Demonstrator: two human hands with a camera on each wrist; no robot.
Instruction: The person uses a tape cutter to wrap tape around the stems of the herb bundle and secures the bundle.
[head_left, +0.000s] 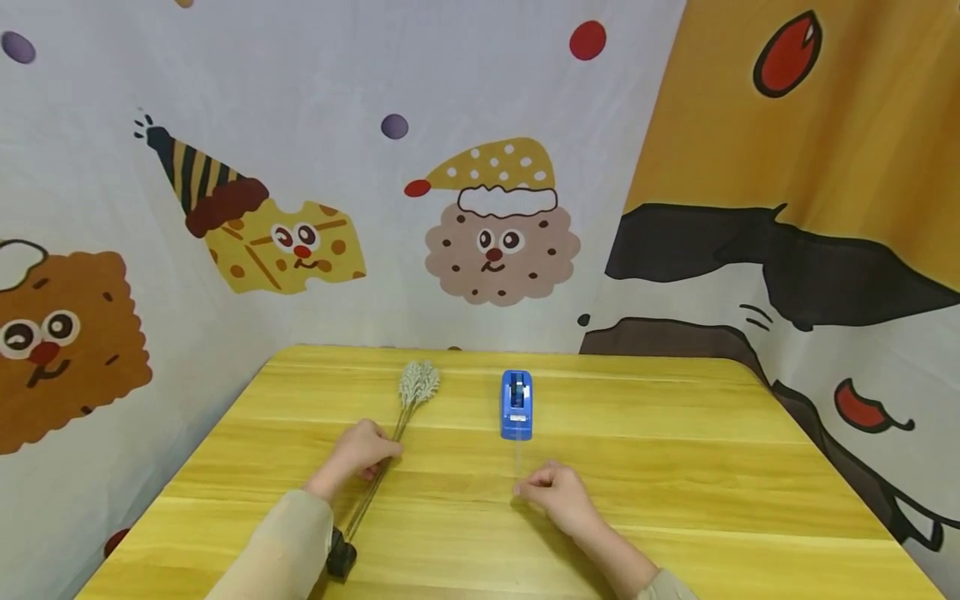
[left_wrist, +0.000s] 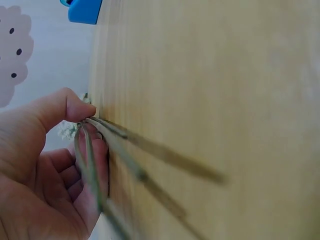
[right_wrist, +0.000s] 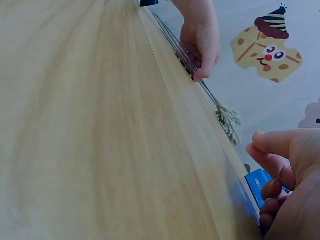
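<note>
My left hand (head_left: pixel 362 450) pinches the thin stems (left_wrist: pixel 135 167) of a bunch of dried flowers (head_left: pixel 417 383) between thumb and fingers. Its pale, fluffy heads point toward the far side of the table, and the stems slant back toward me. To the right stands a blue tape dispenser (head_left: pixel 517 406). A clear strip of tape (head_left: pixel 518 458) runs from its front edge toward me, and the thumb and index finger of my right hand (head_left: pixel 558 496) pinch the strip's end. In the right wrist view the dispenser is partly hidden behind that hand.
A black blocky object (head_left: pixel 341 558) is beside the left sleeve, at the lower end of the stems. Everything rests on a yellow wood-grain table (head_left: pixel 675 450). Behind the far edge hangs a cloth (head_left: pixel 330 75) printed with cartoon food.
</note>
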